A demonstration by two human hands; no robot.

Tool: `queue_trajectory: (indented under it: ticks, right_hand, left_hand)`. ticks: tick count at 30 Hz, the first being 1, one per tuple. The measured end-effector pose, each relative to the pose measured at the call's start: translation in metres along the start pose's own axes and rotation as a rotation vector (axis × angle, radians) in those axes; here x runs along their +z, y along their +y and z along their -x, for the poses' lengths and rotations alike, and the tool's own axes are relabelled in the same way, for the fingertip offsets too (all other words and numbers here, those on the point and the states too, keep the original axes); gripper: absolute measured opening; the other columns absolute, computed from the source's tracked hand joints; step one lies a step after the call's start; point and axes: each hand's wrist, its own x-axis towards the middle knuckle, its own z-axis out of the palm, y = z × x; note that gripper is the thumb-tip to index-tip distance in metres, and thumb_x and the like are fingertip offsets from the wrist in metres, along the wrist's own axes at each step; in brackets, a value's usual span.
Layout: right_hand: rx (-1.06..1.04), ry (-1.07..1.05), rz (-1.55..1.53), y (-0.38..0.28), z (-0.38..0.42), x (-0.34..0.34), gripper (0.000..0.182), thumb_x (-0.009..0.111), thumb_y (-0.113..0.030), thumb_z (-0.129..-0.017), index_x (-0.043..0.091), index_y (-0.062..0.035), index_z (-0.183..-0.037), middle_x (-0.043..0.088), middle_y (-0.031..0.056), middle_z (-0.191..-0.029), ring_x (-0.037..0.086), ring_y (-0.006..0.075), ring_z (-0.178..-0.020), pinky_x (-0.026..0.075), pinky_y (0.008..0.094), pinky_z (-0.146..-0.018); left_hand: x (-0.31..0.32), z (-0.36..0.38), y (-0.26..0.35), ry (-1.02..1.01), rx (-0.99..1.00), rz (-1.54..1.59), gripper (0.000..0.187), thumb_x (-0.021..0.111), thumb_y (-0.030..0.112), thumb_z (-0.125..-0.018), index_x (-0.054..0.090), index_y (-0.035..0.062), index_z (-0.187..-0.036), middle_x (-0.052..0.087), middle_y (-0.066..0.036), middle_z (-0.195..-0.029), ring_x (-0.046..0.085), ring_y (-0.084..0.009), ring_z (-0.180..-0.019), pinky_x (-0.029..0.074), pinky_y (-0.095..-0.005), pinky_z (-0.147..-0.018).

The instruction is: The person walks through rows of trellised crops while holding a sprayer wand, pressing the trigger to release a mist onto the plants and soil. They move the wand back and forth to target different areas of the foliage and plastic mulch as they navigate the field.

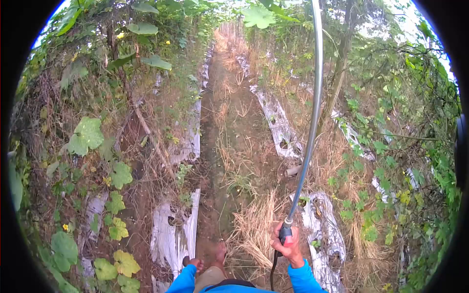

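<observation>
My right hand [289, 244] is wrapped round the black-and-red handle of a spray wand [313, 122]. Its long silver tube rises from the fist to the top of the view, looking bowed through the wide lens. A black hose [273, 267] runs down from the handle toward my body. Low and close to my waist, my left hand [197, 264] is closed, with the rounded dark end of something [186, 261] poking out beside it. The rest of that item is hidden. A bare foot [221, 251] shows below on the soil.
A dirt path [215, 161] leads straight ahead. Torn silvery plastic mulch [281, 127] lines its sides, with dry straw [256, 227] at the front right. Leafy vines [85, 136] and dried stems stand left and right. A leaning trunk [337, 73] rises behind the wand.
</observation>
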Motion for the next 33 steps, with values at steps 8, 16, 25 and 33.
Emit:
queue_trajectory:
  ticks: [8,16,25,33]
  right_hand:
    - [0.148,0.026,-0.047,-0.027,0.119,-0.035,0.028,0.075,-0.011,-0.061,0.051,-0.0045,-0.075,0.05,-0.001,-0.061,0.047,0.0104,-0.056,0.039,0.0269,-0.053]
    - [0.302,-0.346,-0.808,-0.091,0.221,-0.016,0.035,0.073,-0.016,-0.061,0.046,-0.0067,-0.081,0.047,0.0015,-0.065,0.045,0.0095,-0.057,0.035,0.024,-0.049]
    - [0.14,0.673,0.352,-0.193,0.294,-0.074,0.029,0.074,-0.022,-0.066,0.052,-0.0032,-0.073,0.048,-0.0002,-0.064,0.041,0.0121,-0.059,0.036,0.0304,-0.054]
    - [0.056,0.812,0.62,-0.288,0.297,-0.135,0.041,0.075,-0.035,-0.067,0.065,0.0003,-0.085,0.059,0.0048,-0.067,0.052,0.0149,-0.062,0.043,0.0326,-0.06]
  left_hand:
    - [-0.005,0.077,-0.184,-0.057,-0.136,0.218,0.02,0.047,0.026,-0.085,0.062,0.0124,-0.084,0.06,-0.006,-0.072,0.055,-0.0202,-0.056,0.042,-0.0378,-0.048]
    - [0.007,0.057,-0.226,-0.016,-0.145,-0.031,0.02,0.045,0.027,-0.086,0.058,0.0125,-0.08,0.054,-0.003,-0.063,0.048,-0.0169,-0.047,0.035,-0.0345,-0.041]
    - [0.034,0.144,-0.329,0.045,0.101,-0.127,0.018,0.057,0.03,-0.08,0.061,0.0124,-0.079,0.063,-0.006,-0.068,0.059,-0.0206,-0.055,0.046,-0.0404,-0.046]
    - [-0.011,0.163,-0.464,-0.249,-0.162,0.034,0.027,0.052,0.033,-0.08,0.061,0.0091,-0.089,0.064,-0.011,-0.075,0.058,-0.0283,-0.059,0.046,-0.0417,-0.054]
